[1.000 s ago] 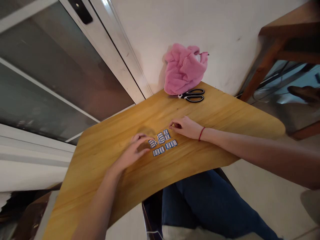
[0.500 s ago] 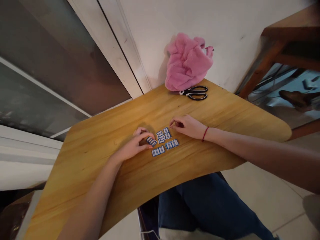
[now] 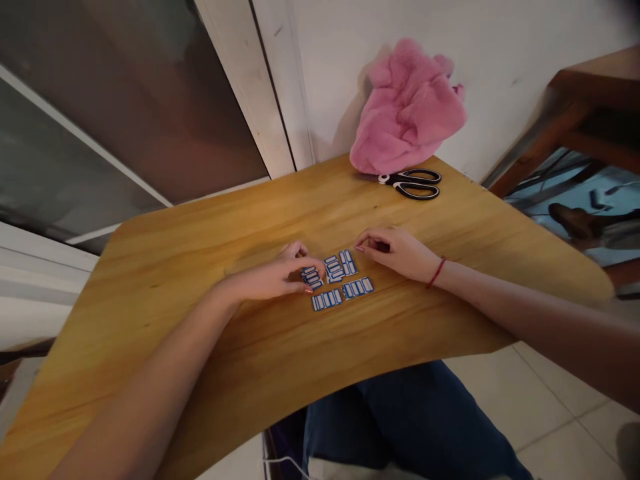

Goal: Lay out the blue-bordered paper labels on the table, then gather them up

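Several small flat blue-and-white striped pieces lie in a cluster on the wooden table [image 3: 240, 360]. My left hand [image 3: 277, 275] rests at the cluster's left side, thumb and forefinger closed on the edges of one striped piece [image 3: 313, 277], partly covering it. To its right, a middle striped piece [image 3: 334, 268] seems to overlap others. A further striped piece [image 3: 349, 262] lies beside the fingertips of my right hand [image 3: 393, 252], which are pinched together; whether they hold anything is hidden. Nearer me lie two more, a front-left piece [image 3: 327, 300] and a front-right piece [image 3: 359, 287].
Black-handled scissors [image 3: 410, 183] lie at the table's back, blades partly under a fluffy pink cloth bundle [image 3: 410, 110] against the white wall [image 3: 500, 40]. A glazed door [image 3: 125, 87] borders the left side. Wooden furniture [image 3: 565, 127] stands at right.
The camera view has shifted, so the table things appear farther right. My left hand and its striped piece have come closer to the middle piece. My right hand keeps its pinched pose.
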The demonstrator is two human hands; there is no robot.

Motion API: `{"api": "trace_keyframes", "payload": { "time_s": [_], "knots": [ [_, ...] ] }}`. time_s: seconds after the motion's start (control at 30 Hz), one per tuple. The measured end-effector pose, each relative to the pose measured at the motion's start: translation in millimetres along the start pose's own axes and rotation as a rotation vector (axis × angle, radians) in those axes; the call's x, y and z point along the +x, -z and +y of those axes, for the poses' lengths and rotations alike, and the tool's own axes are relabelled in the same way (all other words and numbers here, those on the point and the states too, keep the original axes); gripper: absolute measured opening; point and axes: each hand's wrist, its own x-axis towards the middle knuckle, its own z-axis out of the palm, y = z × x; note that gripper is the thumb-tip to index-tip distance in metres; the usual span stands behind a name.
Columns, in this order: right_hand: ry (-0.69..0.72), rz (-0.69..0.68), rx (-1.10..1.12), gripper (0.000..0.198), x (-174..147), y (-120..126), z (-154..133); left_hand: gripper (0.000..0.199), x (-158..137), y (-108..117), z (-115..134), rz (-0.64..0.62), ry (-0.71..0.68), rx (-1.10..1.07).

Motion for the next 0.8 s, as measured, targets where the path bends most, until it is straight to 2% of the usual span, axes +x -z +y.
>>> {"api": "trace_keyframes", "payload": {
  "time_s": [0.17,0.37,0.6,0.8],
  "knots": [
    [0.010,-0.016,-0.037,0.024,0,2,-2,0.021,-3,1,-1,0.014,-0.019,-0.037],
    [0.005,-0.027,-0.073,0.025,-1,5,-3,0.035,-11,9,-4,0.007,-0.015,-0.135],
    [0.001,-0.025,-0.100,0.025,-2,5,-4,0.028,-7,7,-18,0.091,0.007,-0.076],
    [-0.013,-0.018,-0.109,0.024,-2,5,-3,0.025,-6,6,-18,0.110,0.021,-0.060]
  ]
}}
